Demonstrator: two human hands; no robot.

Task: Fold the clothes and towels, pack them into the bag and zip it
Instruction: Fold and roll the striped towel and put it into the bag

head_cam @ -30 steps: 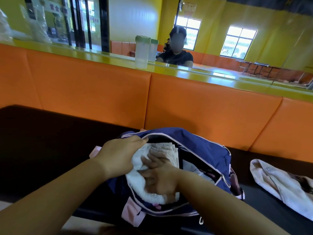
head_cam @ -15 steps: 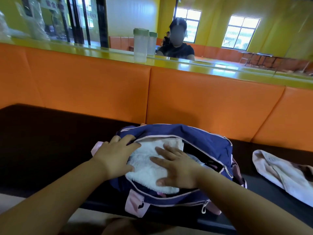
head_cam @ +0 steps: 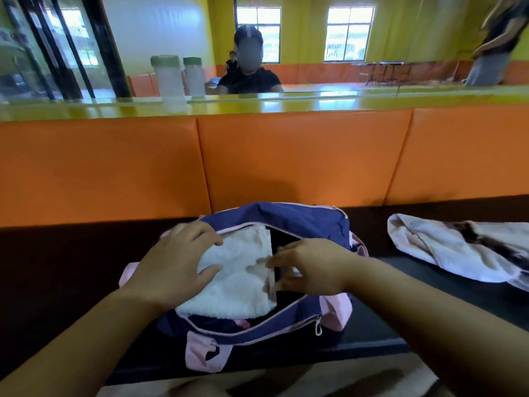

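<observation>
A navy bag with pink trim (head_cam: 300, 222) sits unzipped on the dark bench seat. A folded white towel (head_cam: 237, 282) lies in its opening, partly sticking out. My left hand (head_cam: 174, 262) rests on the towel's left side, fingers over its far corner and thumb on top. Blurred by motion, my right hand (head_cam: 312, 265) presses its fingers against the towel's right edge inside the opening. The zipper pull (head_cam: 317, 328) hangs at the bag's near right end. A pinkish-white garment with a dark patch (head_cam: 458, 247) lies unfolded to the right on the seat.
The orange padded backrest (head_cam: 286, 156) rises right behind the bag, topped by a yellow ledge with two pale bottles (head_cam: 169, 75). A mirror above shows a person in black. The dark seat (head_cam: 57, 267) extends left of the bag.
My right hand slid from flat on top of the towel to its right edge. The towel now sits further left in the opening. My left hand stayed on its left side.
</observation>
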